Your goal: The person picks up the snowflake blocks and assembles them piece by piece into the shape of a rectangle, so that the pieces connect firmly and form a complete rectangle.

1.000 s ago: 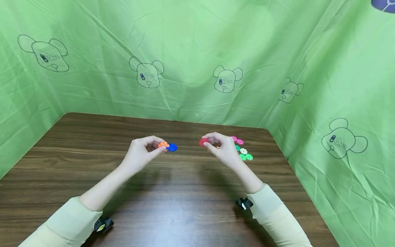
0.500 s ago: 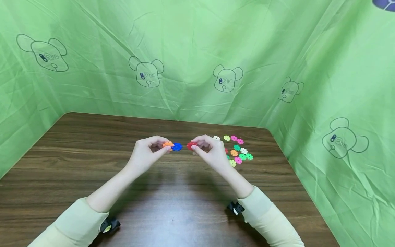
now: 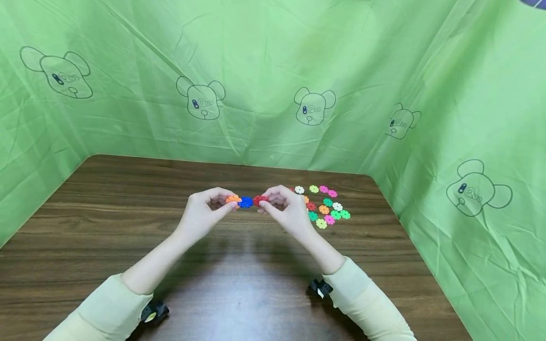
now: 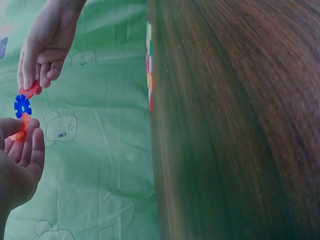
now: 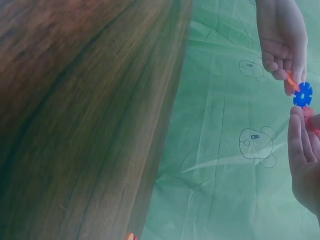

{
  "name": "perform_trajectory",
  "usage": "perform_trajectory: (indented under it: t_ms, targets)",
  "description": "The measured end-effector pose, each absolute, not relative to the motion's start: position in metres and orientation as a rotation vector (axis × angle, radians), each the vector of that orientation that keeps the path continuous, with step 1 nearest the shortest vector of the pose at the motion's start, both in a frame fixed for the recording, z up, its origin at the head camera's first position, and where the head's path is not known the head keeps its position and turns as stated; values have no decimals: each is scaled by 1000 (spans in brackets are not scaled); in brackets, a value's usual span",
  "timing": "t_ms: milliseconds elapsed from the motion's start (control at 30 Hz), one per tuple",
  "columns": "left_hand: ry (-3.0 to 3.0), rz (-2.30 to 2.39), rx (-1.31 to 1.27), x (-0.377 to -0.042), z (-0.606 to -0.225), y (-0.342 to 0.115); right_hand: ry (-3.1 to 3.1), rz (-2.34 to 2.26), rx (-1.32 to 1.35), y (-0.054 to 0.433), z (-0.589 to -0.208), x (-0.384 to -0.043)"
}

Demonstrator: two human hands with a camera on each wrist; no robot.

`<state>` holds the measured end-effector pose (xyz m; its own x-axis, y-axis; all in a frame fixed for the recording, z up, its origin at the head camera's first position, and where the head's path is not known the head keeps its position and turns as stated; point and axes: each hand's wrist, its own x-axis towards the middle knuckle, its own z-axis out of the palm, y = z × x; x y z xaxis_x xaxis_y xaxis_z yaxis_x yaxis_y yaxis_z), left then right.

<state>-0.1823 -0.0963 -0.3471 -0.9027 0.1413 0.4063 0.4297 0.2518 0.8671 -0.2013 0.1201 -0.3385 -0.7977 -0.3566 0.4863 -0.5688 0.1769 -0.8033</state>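
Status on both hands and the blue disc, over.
Left hand pinches orange disc. Right hand pinches red disc. Blue disc aloft between them; whether red interlocks, unclear. Nothing visibly blocking.

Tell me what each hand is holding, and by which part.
The left hand pinches the orange disc, and the right hand pinches the red disc, each by the side away from the blue disc between them.

Left grip, right grip, blue disc between
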Motion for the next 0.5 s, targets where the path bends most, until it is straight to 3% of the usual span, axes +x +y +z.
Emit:
perform_trajectory:
  t_ms: [200, 500]
  targets:
    - [-2277, -1702, -545, -198, -369, -100, -2266, 1711, 901, 118, -339, -200]
    - [-2305, -1696, -593, -200, -373, -101, -2294, 1748, 889, 116, -338, -199]
